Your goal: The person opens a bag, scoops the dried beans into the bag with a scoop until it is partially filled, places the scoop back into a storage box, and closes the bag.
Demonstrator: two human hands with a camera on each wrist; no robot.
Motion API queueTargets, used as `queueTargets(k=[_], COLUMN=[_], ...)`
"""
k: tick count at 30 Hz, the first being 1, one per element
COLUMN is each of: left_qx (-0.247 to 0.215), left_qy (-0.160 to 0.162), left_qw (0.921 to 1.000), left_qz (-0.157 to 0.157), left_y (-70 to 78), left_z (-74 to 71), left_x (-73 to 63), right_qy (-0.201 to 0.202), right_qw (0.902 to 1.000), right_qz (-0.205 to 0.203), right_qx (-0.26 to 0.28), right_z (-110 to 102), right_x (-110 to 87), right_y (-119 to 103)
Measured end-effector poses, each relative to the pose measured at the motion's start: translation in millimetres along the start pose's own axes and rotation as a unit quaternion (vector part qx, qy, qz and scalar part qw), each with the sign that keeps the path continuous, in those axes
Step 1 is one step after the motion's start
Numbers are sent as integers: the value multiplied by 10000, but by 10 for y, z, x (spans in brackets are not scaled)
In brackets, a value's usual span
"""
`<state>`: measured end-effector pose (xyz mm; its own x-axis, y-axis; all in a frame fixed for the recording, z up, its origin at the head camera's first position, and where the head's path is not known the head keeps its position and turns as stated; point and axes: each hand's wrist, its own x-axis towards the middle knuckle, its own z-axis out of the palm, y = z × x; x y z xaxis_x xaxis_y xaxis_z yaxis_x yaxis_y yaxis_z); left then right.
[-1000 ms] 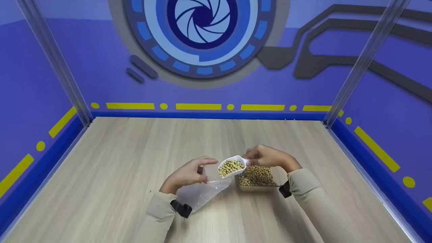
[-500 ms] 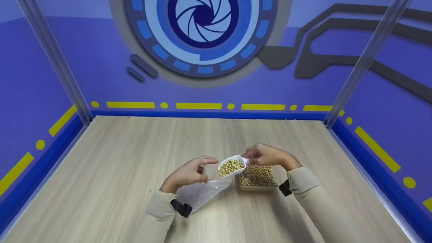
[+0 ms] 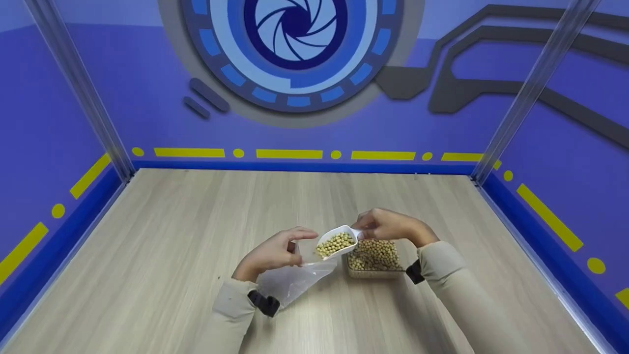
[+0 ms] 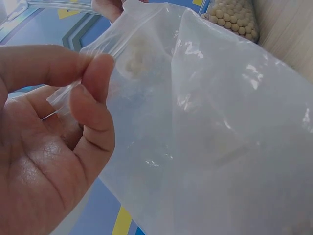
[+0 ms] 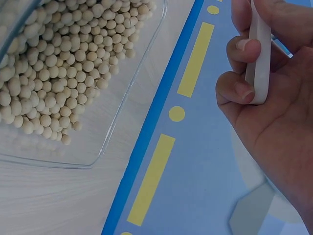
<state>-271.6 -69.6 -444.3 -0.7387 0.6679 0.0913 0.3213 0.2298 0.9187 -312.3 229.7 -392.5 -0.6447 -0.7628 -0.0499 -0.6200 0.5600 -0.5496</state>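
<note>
My left hand [image 3: 272,253] pinches the edge of a clear zip bag [image 4: 220,127] between thumb and fingers, and the bag hangs down toward the table. A white scoop [image 3: 328,239] heaped with pale soybeans [image 3: 336,245] is tilted at the bag's mouth. The fingers of my right hand [image 3: 390,227] are curled round the scoop's handle [image 5: 260,63]. Through the bag's film, in the left wrist view, a blurred pale patch shows near its top. Below my right hand a clear container [image 3: 376,275] of soybeans stands on the table.
The wood-grain table [image 3: 206,211] runs back to a blue back wall [image 3: 275,132] with yellow markings. Blue side walls [image 3: 54,162] rise at left and right, with clear posts in the corners. Each wrist wears a black camera band [image 3: 264,303].
Soybeans in the scoop have slid slightly toward its front lip, and the scoop tips a little more to the left. My left hand and the bag stay in place.
</note>
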Motion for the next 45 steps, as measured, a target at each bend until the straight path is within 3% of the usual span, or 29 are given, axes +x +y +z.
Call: queueTargets(k=[45], left_qx=[89], left_qy=[-9], left_qw=[10000], left_qz=[31], left_y=[-5], left_z=[-13], left_x=[-1], right_qy=[-187], right_qw=[9983], right_qz=[77], right_qx=[-539], right_z=[-106], right_x=[69], right_y=[-184])
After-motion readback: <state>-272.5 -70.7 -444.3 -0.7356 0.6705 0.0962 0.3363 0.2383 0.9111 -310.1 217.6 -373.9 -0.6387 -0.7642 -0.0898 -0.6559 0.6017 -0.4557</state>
